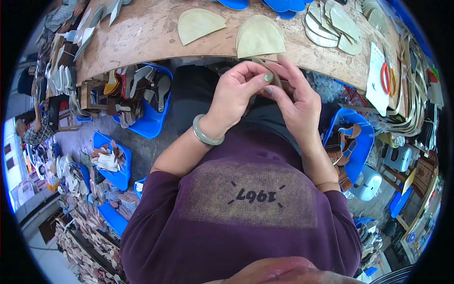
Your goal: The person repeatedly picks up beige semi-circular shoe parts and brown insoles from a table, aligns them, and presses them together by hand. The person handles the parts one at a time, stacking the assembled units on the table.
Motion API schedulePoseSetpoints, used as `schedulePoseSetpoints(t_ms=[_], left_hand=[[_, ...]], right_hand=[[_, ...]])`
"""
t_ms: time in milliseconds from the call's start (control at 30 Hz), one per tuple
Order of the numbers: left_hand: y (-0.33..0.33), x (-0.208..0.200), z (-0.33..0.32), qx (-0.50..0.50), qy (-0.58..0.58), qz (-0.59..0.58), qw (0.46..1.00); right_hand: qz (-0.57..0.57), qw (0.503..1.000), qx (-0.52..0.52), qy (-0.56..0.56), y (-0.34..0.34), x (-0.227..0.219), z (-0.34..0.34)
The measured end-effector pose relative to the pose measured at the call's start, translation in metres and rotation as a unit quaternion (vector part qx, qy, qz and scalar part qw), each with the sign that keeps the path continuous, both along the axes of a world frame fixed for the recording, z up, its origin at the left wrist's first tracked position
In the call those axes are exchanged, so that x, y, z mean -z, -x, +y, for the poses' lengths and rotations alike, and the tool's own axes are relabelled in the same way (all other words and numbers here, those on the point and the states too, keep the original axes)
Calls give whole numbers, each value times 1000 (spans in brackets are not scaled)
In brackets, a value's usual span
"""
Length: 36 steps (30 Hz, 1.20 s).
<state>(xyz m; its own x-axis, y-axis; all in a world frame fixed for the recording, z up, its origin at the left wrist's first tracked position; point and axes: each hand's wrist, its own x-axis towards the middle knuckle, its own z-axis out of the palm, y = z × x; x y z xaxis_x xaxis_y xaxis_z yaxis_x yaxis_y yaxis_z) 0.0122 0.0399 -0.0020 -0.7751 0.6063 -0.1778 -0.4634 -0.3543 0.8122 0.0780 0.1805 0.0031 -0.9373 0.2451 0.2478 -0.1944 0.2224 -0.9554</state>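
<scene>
My left hand [239, 92] and my right hand [299, 102] meet just in front of the table's near edge. Between them, thumbs and fingers pinch a thin olive-brown piece of sheet material [276, 78]; most of it is hidden by the fingers. A pale jade-like bangle [200, 133] circles my left wrist. Right beyond my fingers lies a small stack of pale green half-round pieces [260, 38], and to its left another pale green half-round piece [201, 26].
The wooden table [142, 40] curves across the far side. It bears more pale pieces [333, 26], blue pieces [283, 5] and orange-handled scissors [387, 78] on a white sheet. Blue bins with shoe parts stand left [163, 111] and right [362, 151]. A person [40, 130] sits far left.
</scene>
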Motion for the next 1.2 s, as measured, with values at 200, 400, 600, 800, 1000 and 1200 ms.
schedulePoseSetpoints(t_ms=[200, 400, 600, 800, 1000, 1200], left_hand=[[2, 7, 3, -29, -37, 16, 999], [3, 10, 9, -29, -16, 16, 999], [3, 12, 7, -29, -12, 36, 999], [1, 11, 5, -25, -15, 42, 999], [0, 9, 4, -16, -30, 74, 997], [2, 8, 0, -1, 21, 107, 994]], right_hand=[[-54, 956, -48, 285, 3, 0, 6], [-60, 937, -86, 332, 3, 13, 8], [-74, 940, -92, 319, 2, 5, 7], [-60, 936, -99, 334, 3, 9, 9], [-66, 922, -101, 368, 3, 5, 12], [-42, 933, -86, 348, 3, 3, 11]])
